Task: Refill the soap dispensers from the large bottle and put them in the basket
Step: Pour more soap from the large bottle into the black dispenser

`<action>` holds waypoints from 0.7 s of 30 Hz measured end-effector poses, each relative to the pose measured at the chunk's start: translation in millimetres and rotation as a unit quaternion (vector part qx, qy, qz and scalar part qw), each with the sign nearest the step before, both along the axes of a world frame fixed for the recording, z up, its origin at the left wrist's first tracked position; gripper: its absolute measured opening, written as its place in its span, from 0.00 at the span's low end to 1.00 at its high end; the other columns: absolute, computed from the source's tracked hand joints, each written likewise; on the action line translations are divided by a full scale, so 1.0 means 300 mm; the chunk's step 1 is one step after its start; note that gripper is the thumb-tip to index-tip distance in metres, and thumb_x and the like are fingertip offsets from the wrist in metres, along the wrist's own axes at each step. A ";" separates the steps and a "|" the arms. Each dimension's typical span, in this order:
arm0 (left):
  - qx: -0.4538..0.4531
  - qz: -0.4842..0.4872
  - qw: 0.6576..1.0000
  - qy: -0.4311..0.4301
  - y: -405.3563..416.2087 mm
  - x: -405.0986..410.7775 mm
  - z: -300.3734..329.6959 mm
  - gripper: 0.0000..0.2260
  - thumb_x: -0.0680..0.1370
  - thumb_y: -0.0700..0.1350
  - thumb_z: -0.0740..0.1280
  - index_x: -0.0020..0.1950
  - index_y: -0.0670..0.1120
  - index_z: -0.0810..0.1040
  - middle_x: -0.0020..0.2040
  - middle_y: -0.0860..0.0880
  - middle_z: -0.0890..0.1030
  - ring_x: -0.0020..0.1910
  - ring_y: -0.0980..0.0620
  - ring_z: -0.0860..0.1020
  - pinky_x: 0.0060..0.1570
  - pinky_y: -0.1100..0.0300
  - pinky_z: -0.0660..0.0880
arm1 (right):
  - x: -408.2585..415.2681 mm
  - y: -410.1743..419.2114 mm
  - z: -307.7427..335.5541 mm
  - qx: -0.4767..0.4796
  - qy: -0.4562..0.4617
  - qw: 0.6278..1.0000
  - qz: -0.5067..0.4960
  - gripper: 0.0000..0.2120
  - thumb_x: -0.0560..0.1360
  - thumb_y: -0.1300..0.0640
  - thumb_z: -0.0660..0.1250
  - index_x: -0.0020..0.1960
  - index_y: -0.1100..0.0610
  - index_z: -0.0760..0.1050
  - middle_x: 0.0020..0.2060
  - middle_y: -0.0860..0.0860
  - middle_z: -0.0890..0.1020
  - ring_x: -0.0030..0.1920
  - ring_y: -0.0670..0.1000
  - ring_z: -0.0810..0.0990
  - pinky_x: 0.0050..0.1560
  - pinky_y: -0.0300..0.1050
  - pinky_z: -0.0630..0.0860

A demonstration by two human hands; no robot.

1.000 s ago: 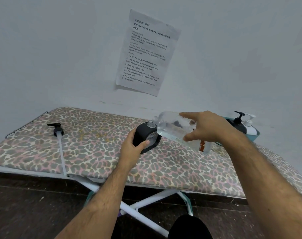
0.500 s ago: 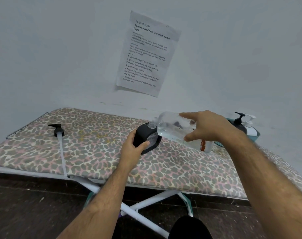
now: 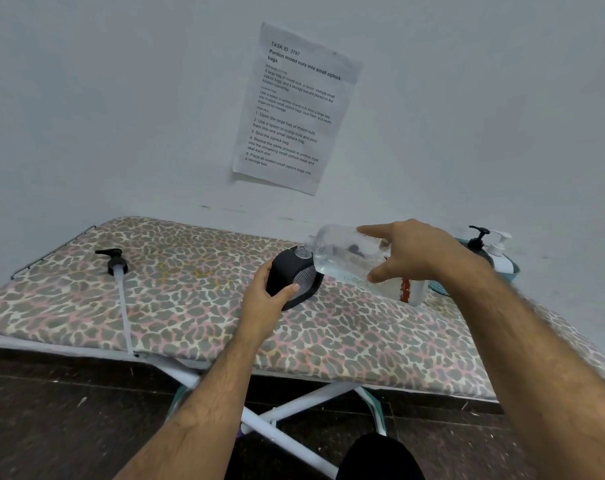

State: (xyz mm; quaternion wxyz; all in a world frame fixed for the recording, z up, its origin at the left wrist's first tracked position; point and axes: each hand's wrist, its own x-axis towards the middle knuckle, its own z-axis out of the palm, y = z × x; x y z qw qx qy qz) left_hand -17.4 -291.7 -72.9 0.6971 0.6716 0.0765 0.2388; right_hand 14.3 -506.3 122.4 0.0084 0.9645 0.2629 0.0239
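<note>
Left hand (image 3: pixel 264 297) grips one black soap dispenser (image 3: pixel 292 277) on the ironing board (image 3: pixel 190 306). Right hand (image 3: pixel 413 252) clasps one clear large bottle (image 3: pixel 342 259), lengthwise near-horizontal, mouth pointing left over the dispenser's opening. One detached pump (image 3: pixel 116 268) lies left. Far right, the basket (image 3: pixel 512 270) holds two dispensers.

On the ironing board (image 3: pixel 190 320), the pump (image 3: pixel 116 263) lay at nine o'clock of the dispenser (image 3: pixel 287 278), the basket (image 3: pixel 512 271) at three.

Clear plastic bottle (image 3: pixel 346 259) — matt black dispenser (image 3: pixel 287 277).
</note>
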 end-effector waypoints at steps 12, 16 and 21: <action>0.005 0.002 1.000 0.003 0.001 -0.003 0.000 0.25 0.76 0.42 0.73 0.71 0.51 0.70 0.60 0.56 0.79 0.59 0.58 0.79 0.50 0.65 0.78 | -0.009 0.009 0.007 0.000 0.012 1.000 -0.006 0.40 0.69 0.43 0.76 0.76 0.38 0.60 0.67 0.45 0.76 0.58 0.49 0.77 0.54 0.47 0.76; 0.008 0.003 1.000 0.009 -0.002 -0.007 0.006 0.25 0.76 0.42 0.73 0.71 0.52 0.69 0.57 0.61 0.77 0.57 0.63 0.77 0.47 0.68 0.77 | -0.013 0.011 0.011 -0.003 0.015 1.000 -0.009 0.40 0.70 0.43 0.75 0.77 0.38 0.60 0.67 0.45 0.76 0.59 0.49 0.77 0.52 0.46 0.75; 0.010 0.004 1.000 0.010 -0.003 -0.006 0.005 0.25 0.76 0.42 0.73 0.71 0.52 0.70 0.57 0.61 0.77 0.57 0.61 0.78 0.51 0.64 0.78 | -0.019 0.012 0.016 -0.001 0.020 1.000 -0.012 0.40 0.70 0.44 0.76 0.77 0.38 0.60 0.68 0.45 0.76 0.60 0.50 0.77 0.55 0.48 0.76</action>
